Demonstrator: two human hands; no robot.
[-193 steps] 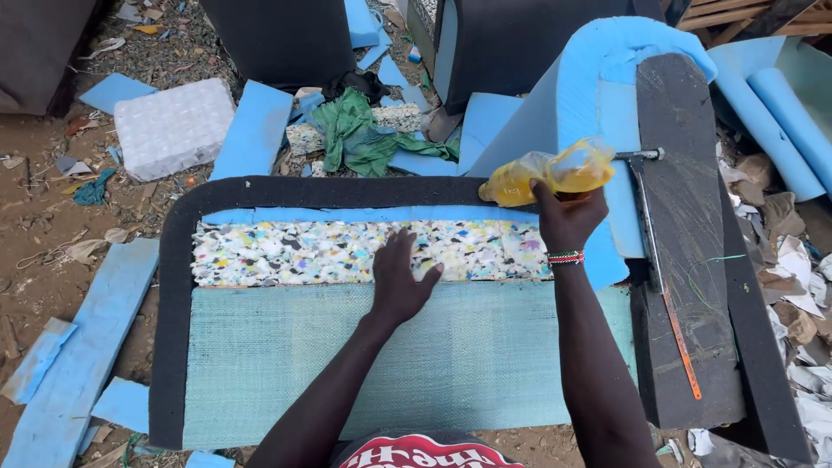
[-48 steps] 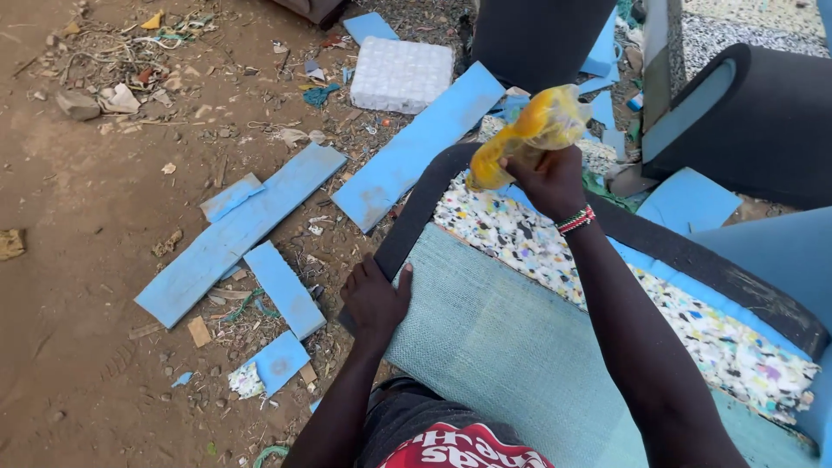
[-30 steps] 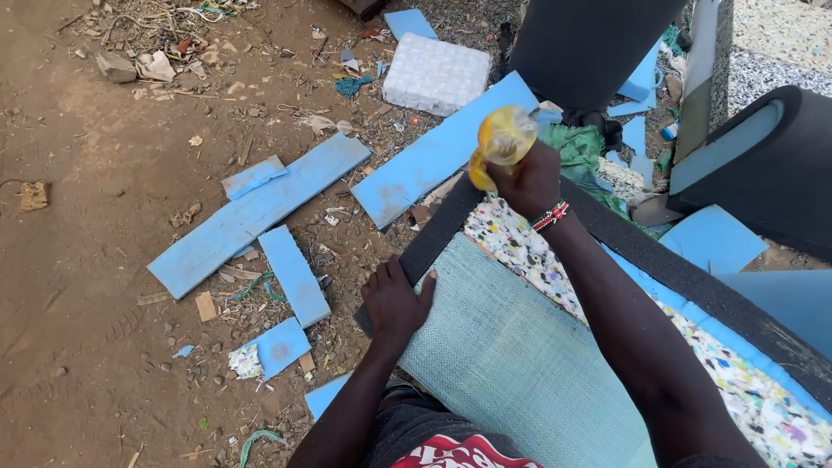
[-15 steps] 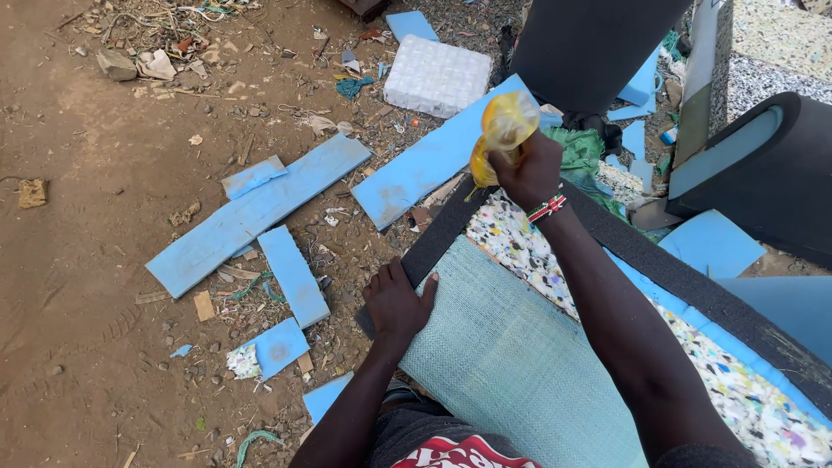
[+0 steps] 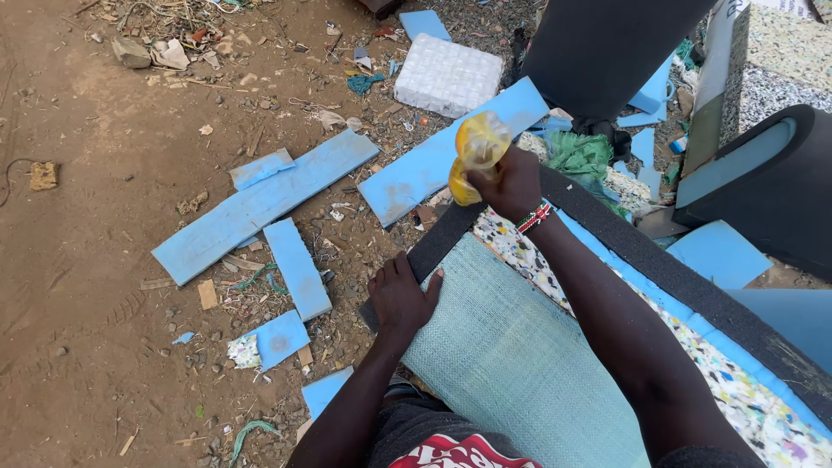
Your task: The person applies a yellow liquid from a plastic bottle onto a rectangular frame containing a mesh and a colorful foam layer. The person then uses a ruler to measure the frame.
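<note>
Gripping a soft yellow bottle (image 5: 478, 154), the right hand (image 5: 511, 182) is closed around it above the black foam edge (image 5: 442, 243), nozzle hidden. The left hand (image 5: 401, 299) presses flat, fingers spread, on the pale green panel (image 5: 520, 364), which runs diagonally toward lower right. Progress can't be judged; blue foam strips (image 5: 260, 204) litter the dirt.

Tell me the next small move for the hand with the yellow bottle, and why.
Probably tip the yellow bottle lower toward the dark foam border at the panel's corner. The right hand holds it raised over that corner, clear of the surface, while the left hand lies flat, pinning the pale green mesh beside the border.
</note>
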